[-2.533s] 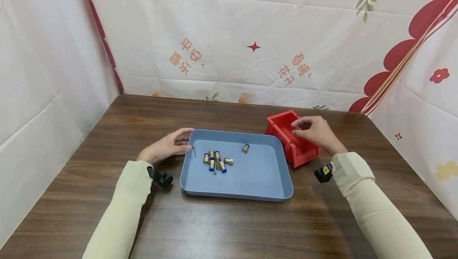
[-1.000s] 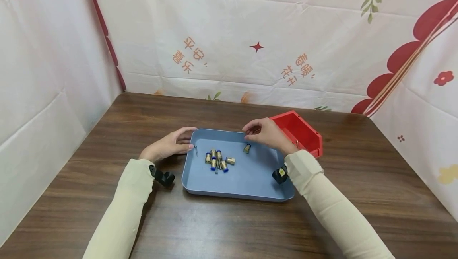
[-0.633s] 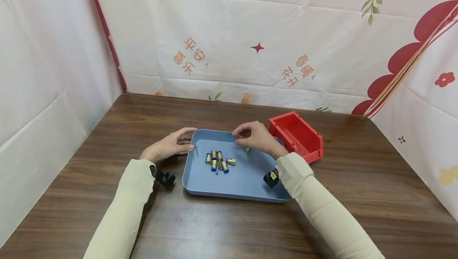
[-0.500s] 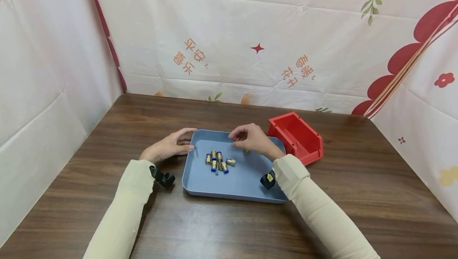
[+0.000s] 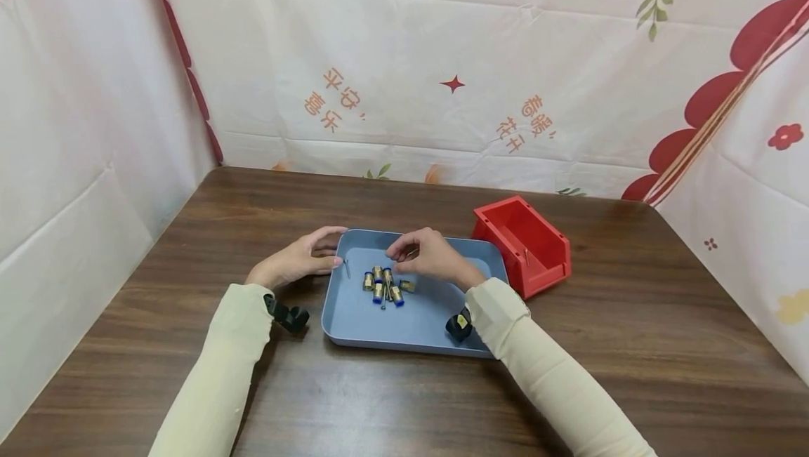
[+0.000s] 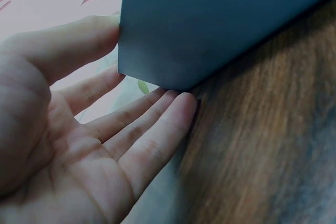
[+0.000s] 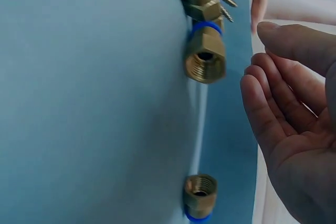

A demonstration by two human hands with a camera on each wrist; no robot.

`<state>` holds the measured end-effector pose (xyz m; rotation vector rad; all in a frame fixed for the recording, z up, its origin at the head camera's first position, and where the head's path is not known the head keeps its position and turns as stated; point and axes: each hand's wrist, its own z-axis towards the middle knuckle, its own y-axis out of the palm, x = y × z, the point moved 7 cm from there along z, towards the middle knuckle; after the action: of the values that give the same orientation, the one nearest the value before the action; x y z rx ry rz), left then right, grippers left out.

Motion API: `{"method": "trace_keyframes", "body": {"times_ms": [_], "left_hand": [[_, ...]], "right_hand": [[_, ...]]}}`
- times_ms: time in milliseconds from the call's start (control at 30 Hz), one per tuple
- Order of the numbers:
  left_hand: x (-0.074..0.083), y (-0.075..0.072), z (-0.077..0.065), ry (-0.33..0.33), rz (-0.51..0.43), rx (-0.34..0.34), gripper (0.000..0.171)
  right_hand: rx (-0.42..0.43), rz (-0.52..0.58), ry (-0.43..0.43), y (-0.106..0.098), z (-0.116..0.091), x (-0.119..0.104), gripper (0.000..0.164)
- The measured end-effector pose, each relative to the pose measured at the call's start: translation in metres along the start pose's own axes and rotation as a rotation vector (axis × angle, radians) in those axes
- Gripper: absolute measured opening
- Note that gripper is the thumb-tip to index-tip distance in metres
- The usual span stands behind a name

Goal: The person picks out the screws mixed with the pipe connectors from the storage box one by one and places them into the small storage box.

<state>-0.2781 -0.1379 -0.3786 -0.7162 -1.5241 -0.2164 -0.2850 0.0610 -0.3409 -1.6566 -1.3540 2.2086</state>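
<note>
My left hand [image 5: 297, 257] touches the left end of the blue-grey tray [image 5: 436, 323]. Its thumb lies at the rim, and in the left wrist view the rather straight fingers [image 6: 152, 140] meet the outside wall. Over the tray hovers my right hand [image 5: 426, 255], fingers loosely bent, with nothing seen between thumb and fingertips in the right wrist view. Just below it lies a cluster of brass push-in fittings [image 5: 397, 295] with blue collars, with screws [image 5: 383, 297] among them. A lone screw [image 5: 347, 269] lies by the left rim. One fitting [image 7: 200, 192] sits apart in the right wrist view.
A red storage bin [image 5: 542, 274] stands against the tray's right end, with a screw [image 5: 527, 257] inside. Everything stands on a dark wooden table [image 5: 354, 408]. White printed cloth [image 5: 404, 43] hangs behind and at both sides.
My right hand has come from over the red bin leftward across the tray to beside the fitting cluster. My left hand stays at the tray's left end.
</note>
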Motion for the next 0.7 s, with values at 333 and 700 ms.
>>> {"method": "trace_keyframes", "body": {"times_ms": [333,700], "left_hand": [[0.0,-0.001,0.001,0.011,-0.019,-0.008,0.065],[-0.001,-0.001,0.001,0.013,-0.034,-0.011,0.066]], "right_hand": [[-0.05,0.024,-0.016,0.011,0.0,0.002,0.022],[-0.068,0.037,-0.016,0.015,0.0,0.001,0.017]]}}
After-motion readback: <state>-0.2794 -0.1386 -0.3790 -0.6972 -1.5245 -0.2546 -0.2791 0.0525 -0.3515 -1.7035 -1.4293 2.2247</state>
